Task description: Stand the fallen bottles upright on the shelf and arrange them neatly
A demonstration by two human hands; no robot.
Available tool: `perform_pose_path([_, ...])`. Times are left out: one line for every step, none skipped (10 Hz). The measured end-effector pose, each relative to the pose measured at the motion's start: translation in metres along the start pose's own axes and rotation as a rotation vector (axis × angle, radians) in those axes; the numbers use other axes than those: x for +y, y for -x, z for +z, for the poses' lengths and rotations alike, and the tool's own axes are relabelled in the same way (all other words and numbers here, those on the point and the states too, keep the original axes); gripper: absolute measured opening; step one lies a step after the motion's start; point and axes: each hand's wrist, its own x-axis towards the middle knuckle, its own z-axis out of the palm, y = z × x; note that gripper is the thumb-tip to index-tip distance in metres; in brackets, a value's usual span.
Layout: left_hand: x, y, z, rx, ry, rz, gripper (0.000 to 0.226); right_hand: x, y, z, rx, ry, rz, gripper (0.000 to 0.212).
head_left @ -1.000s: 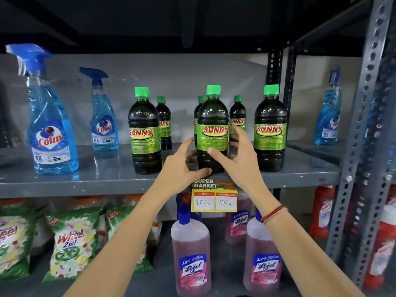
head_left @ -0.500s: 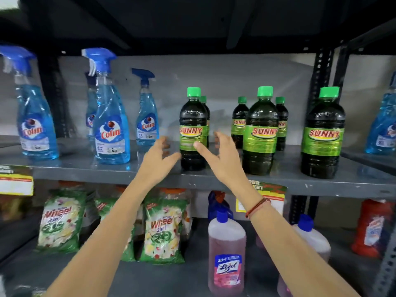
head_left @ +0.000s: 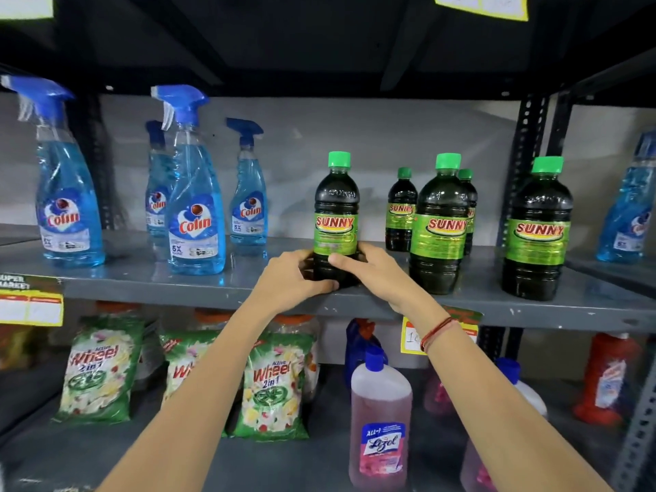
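Both hands cup the base of the leftmost Sunny bottle (head_left: 335, 221), upright at the front lip of the grey shelf (head_left: 142, 282): left hand (head_left: 289, 276) fingers curled round its lower left side, right hand (head_left: 369, 269) thumb laid across the front, other fingers wrapped behind. Main risk — grip sits low and the bottle is tall, so a sideways push could tip it off the edge. Sliding it right too far could knock the neighbouring Sunny bottle (head_left: 442, 225) — gap looks modest.
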Motion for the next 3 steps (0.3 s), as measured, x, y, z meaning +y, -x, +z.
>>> perform_pose_path([-0.001,0.000,0.002,0.013,0.025,0.011,0.047,0.000,0.002,0.000,0.004,0.017,0.015,0.041])
perform_pose_path([0.000,0.002,0.001,0.004,0.030,0.031,0.054,-0.001,0.007,-0.001,0.041,0.049,-0.043,0.045])
perform_pose_path([-0.002,0.003,0.004,0.056,0.023,0.013,0.068,0.001,0.017,-0.005,0.287,0.149,-0.217,0.050])
